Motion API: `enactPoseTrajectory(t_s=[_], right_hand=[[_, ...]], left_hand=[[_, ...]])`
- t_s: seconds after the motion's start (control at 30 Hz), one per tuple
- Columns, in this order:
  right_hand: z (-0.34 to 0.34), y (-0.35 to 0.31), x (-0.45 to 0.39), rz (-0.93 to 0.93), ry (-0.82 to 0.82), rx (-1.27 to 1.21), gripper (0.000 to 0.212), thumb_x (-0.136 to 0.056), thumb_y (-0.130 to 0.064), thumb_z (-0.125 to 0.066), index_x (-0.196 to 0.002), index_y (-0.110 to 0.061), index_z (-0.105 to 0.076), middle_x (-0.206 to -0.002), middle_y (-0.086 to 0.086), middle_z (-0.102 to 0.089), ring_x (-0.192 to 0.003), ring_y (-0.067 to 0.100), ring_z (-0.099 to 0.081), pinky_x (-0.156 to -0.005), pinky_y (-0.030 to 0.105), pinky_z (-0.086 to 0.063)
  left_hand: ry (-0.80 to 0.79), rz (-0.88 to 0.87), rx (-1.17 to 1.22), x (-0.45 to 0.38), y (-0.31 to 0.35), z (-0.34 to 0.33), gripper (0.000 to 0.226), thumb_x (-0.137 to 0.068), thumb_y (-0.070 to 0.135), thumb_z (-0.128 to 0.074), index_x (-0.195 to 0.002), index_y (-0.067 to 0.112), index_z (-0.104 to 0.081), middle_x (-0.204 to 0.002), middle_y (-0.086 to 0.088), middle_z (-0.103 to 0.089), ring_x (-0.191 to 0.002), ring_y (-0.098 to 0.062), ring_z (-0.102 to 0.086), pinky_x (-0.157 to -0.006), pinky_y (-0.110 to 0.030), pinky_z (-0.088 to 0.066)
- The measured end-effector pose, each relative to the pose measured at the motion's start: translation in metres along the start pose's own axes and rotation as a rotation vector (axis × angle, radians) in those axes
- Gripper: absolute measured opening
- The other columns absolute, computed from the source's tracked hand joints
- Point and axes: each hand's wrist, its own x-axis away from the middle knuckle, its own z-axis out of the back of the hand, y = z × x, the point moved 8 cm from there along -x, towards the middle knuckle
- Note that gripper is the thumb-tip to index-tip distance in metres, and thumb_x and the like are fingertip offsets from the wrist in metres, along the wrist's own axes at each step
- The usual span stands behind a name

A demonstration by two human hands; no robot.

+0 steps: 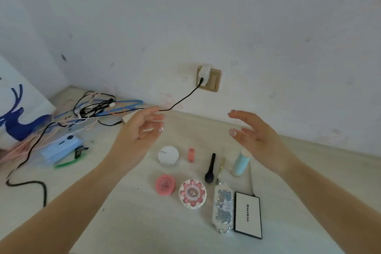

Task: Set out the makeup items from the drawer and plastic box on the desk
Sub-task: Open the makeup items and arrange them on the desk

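On desk (123, 202), brush (210, 169) lengthwise, head nearest.

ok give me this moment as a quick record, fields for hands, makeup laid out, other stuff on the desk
left hand: left hand raised over the desk, fingers relaxed, holding nothing
right hand: right hand raised, open, holding nothing
back row: white jar, coral tube, black brush, pale blue bottle
front row: pink compact, flower compact, clear ornate case, white palette
other: cable tangle, charger in wall socket
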Motion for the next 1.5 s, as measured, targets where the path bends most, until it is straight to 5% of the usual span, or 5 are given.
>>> enactPoseTrajectory(t_s=[0.47,0.77,0.93,1.37,1.5], right_hand=[[-0.154,0.081,-0.042,-0.071,-0.315,0.412,0.046,-0.085,-0.039,-0.063,-0.126,-0.043,-0.043,-0.135,-0.023,-0.036,-0.112,-0.007,-0.041,-0.095,0.005,-0.028],[-0.239,0.133,-0.106,0.319,-0.562,1.330,0.065,-0.082,-0.047,-0.057,-0.139,-0.025,-0.035,-0.142,0.005,-0.041,-0.139,0.027,-0.028,-0.110,0.063,0.001],[-0.258,0.142,-0.118,0.265,-0.591,1.350,0.048,-0.069,-0.053,-0.066,-0.109,-0.030,-0.052,-0.100,-0.007,-0.058,-0.097,0.021,-0.060,-0.097,0.050,-0.023],[-0.241,0.067,-0.047,0.025,-0.359,0.677,0.038,-0.075,-0.064,-0.057,-0.101,-0.036,-0.057,-0.100,-0.018,-0.068,-0.084,0.002,-0.059,-0.055,0.021,-0.039],[-0.242,0.046,-0.020,0.014,-0.324,0.651,0.050,-0.076,-0.074,-0.046,-0.091,-0.030,-0.064,-0.088,-0.012,-0.069,-0.086,0.005,-0.062,-0.076,0.026,-0.047]], left_hand=[[-0.281,0.340,-0.292,0.002,-0.213,-0.015,0.048,-0.084,0.008,-0.067,-0.110,0.044,-0.050,-0.123,0.012,-0.054,-0.118,-0.003,-0.049,-0.104,-0.022,-0.036],[-0.305,0.083,-0.399,-0.014,-0.242,-0.025,0.055,-0.074,0.018,-0.066,-0.118,0.042,-0.045,-0.115,0.031,-0.050,-0.108,0.020,-0.046,-0.091,0.003,-0.029],[-0.312,0.029,-0.420,-0.014,-0.249,-0.019,0.059,-0.080,0.007,-0.070,-0.127,0.034,-0.048,-0.119,0.023,-0.053,-0.108,0.015,-0.048,-0.088,0.004,-0.030],[0.090,-0.107,0.165,0.053,-0.197,0.001,0.074,-0.073,0.017,-0.080,-0.133,0.036,-0.041,-0.137,0.012,-0.048,-0.130,-0.002,-0.045,-0.113,-0.036,-0.035],[0.056,-0.132,0.374,0.075,-0.180,-0.002,0.071,-0.074,0.035,-0.075,-0.129,0.053,-0.035,-0.149,0.005,-0.040,-0.132,-0.003,-0.044,-0.111,-0.038,-0.038]])
